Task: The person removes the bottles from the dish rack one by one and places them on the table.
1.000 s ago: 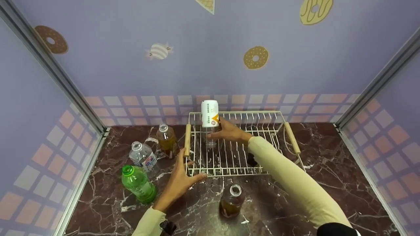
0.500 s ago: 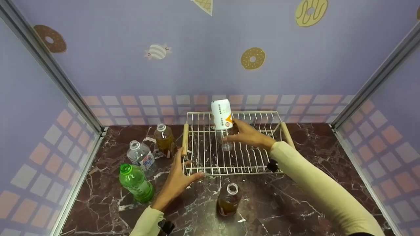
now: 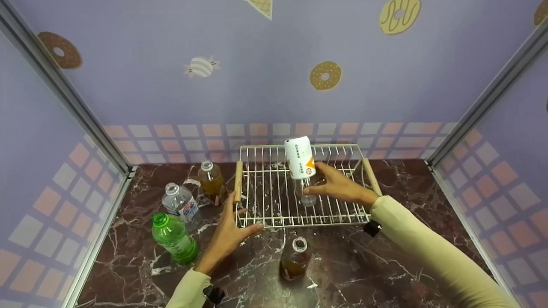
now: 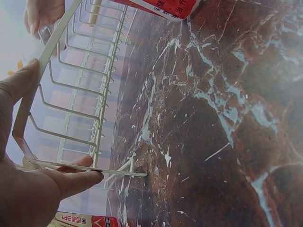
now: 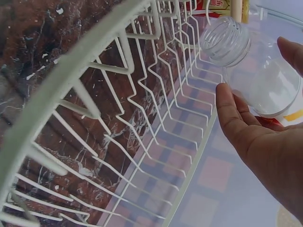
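In the head view my right hand (image 3: 340,186) holds a clear plastic bottle (image 3: 300,158) with a white label, neck down and slightly tilted, over the middle of a white wire dish rack (image 3: 299,225). The right wrist view shows the bottle's uncapped threaded neck (image 5: 227,40), with the thumb and fingers around its shoulder. My left hand (image 3: 233,233) grips the rack's front left corner. There, in the left wrist view, the thumb presses on the rack's rim (image 4: 29,101) and fingers curl beneath the corner.
Left of the rack stand a green bottle (image 3: 174,239), a clear labelled bottle (image 3: 182,207) and a bottle of brown liquid (image 3: 212,182). Another brown-liquid bottle (image 3: 295,261) stands in front of the rack. Wooden handles (image 3: 371,176) top the rack's ends. Patterned walls enclose the marbled table (image 3: 368,273).
My right hand has carried the inverted bottle rightward from the rack's left part to its middle, tilting it and bringing it slightly nearer. The left hand stays on the rack corner.
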`<state>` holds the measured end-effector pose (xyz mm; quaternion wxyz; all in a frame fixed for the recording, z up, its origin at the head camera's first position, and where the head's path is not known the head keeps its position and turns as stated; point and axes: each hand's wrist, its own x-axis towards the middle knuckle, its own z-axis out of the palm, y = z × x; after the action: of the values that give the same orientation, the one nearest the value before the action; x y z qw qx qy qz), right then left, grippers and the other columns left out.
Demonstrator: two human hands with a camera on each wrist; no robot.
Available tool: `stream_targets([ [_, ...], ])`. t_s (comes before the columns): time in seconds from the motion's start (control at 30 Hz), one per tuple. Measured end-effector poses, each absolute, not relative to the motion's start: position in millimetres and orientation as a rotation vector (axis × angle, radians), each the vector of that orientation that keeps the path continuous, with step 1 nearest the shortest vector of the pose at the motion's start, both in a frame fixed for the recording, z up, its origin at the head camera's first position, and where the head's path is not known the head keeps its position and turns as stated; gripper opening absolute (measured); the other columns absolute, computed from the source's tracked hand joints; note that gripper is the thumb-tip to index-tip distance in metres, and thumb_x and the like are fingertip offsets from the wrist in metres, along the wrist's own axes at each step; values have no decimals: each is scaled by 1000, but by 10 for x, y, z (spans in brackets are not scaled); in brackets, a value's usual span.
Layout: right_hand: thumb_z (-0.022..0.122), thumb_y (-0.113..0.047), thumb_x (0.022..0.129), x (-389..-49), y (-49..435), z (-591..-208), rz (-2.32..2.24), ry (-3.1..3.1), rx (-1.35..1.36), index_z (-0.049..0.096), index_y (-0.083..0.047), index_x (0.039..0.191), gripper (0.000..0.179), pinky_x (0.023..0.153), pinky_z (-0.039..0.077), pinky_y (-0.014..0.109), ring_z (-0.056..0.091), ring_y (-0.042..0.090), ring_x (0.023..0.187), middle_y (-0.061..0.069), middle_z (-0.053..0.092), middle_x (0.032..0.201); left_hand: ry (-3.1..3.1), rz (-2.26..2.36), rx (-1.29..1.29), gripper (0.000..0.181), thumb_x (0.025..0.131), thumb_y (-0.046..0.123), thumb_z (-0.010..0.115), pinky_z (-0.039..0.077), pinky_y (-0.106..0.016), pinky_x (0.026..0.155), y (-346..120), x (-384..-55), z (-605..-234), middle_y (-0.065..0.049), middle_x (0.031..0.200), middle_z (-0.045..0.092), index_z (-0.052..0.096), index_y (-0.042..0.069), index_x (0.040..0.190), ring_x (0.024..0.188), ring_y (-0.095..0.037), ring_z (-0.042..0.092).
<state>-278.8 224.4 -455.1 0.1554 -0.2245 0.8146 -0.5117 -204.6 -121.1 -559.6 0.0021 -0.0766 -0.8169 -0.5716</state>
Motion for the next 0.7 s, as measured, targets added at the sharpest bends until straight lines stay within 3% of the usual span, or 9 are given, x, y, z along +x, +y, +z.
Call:
stream_targets([
  [0.4,87,-9,94,-2501,2440,-4527,-1508,2378,-631,45,5,156,76,98,65,41,71,36,116,27,68,134,-2551,-1795,-258,134,80,35,101,49,-72,114,-1207,-2065,-5608,-31,178,17,11,15,177,143,-43,60],
  [0.7,87,-12,95,-2290,2527,-4624,-1597,2302,-582,39,5,160,83,93,68,43,74,38,112,30,68,135,-2541,-1823,-250,132,82,33,100,53,-71,111,-1205,-2059,-5616,-29,180,12,10,15,177,145,-45,57],
])
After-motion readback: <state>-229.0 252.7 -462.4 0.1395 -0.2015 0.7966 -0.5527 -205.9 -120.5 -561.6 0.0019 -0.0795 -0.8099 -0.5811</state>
